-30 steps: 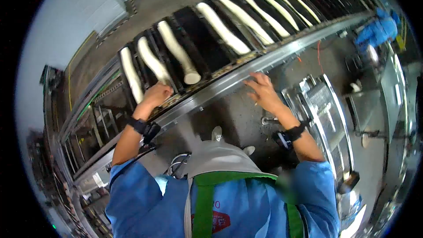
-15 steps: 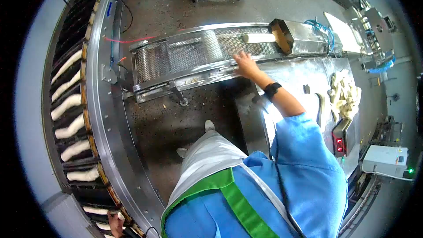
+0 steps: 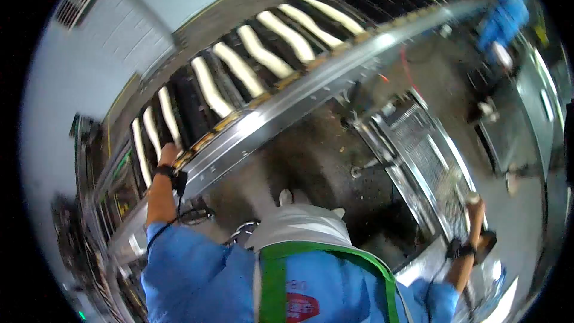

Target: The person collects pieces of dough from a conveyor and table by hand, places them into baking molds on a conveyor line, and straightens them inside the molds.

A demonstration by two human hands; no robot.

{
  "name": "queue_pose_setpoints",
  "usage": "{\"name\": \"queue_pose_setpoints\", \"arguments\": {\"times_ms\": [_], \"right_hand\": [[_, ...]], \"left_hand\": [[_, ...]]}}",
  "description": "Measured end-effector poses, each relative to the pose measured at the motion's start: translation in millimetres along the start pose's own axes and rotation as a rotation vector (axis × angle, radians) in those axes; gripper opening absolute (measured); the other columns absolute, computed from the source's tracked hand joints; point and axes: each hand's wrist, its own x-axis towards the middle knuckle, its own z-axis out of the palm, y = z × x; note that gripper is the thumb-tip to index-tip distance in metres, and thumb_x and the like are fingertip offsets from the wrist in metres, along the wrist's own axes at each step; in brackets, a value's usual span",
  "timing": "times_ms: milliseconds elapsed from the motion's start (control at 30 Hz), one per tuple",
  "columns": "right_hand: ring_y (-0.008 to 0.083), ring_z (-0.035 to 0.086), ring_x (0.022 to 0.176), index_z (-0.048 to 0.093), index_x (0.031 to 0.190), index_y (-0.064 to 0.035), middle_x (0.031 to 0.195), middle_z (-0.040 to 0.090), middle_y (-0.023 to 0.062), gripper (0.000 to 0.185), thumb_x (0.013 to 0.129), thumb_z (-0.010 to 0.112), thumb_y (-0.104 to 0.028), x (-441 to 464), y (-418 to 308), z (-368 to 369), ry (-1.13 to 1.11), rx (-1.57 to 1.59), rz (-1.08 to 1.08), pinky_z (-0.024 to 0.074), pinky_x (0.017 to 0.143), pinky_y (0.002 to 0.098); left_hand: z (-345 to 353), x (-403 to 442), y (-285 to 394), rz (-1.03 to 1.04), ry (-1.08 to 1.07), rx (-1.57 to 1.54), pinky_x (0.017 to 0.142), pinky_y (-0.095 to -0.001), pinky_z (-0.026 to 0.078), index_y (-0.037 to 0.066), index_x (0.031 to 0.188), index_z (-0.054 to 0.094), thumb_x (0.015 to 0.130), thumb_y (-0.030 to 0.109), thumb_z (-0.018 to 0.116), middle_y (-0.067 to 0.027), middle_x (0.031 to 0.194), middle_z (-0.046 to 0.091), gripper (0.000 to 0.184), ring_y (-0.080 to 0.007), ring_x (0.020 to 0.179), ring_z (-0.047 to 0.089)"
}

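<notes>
My left hand (image 3: 170,155) is at the near edge of the dark slotted conveyor (image 3: 192,107), covering the lower end of a long pale dough strip (image 3: 168,113). Its fingers are mostly hidden, so I cannot see whether they grip the strip. Another dough strip (image 3: 139,149) lies just to its left. Far to the right, my right hand (image 3: 476,209) is closed around a pale dough roll (image 3: 472,197) at the mesh conveyor (image 3: 412,125). Most of the roll is hidden by the hand.
A steel rail (image 3: 263,116) runs along the slotted conveyor, with several more dough strips (image 3: 287,36) lying across its slots. Dark floor (image 3: 311,155) lies between the two conveyors. At the upper right a person in blue (image 3: 502,18) stands near a steel table (image 3: 514,125).
My view has swung left toward the slotted conveyor. My right hand, spread beside the mesh conveyor before, is now closed on the dough roll. My left hand is still at the slotted conveyor.
</notes>
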Motion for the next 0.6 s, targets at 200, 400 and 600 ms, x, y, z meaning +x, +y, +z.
{"name": "queue_pose_setpoints", "arguments": {"times_ms": [200,400,600], "right_hand": [[0.0184,0.049,0.089,0.043,0.11,-0.0017,0.102,0.05,0.01,0.042,0.071,0.057,-0.009,-32,-85,-145,-0.018,0.781,-0.224,0.0383,0.079,0.0326],[0.0204,0.041,0.102,0.04,0.112,-0.004,0.109,0.045,0.0123,0.046,0.071,0.059,-0.014,-105,-317,-209,0.213,1.006,-0.679,0.0292,0.089,0.033],[0.0201,0.046,0.094,0.045,0.097,-0.0067,0.099,0.049,0.0098,0.044,0.058,0.062,0.001,-204,-563,-170,0.151,1.034,-1.398,0.0385,0.081,0.0347]], "left_hand": [[-49,-32,21,-0.221,-0.13,-0.608,0.062,-0.033,0.043,0.001,0.096,0.049,0.076,0.011,0.046,-0.0165,0.083,0.053,0.022,-0.0289,0.077,0.052],[-34,-38,23,-0.161,0.047,-0.399,0.062,-0.0369,0.047,-0.001,0.094,0.052,0.074,0.014,0.043,-0.0153,0.09,0.057,0.026,-0.0308,0.077,0.056],[-47,-62,34,-0.385,0.006,-0.393,0.065,-0.0374,0.046,-0.004,0.114,0.034,0.076,0.012,0.041,-0.0174,0.087,0.057,0.042,-0.0299,0.079,0.057]]}}
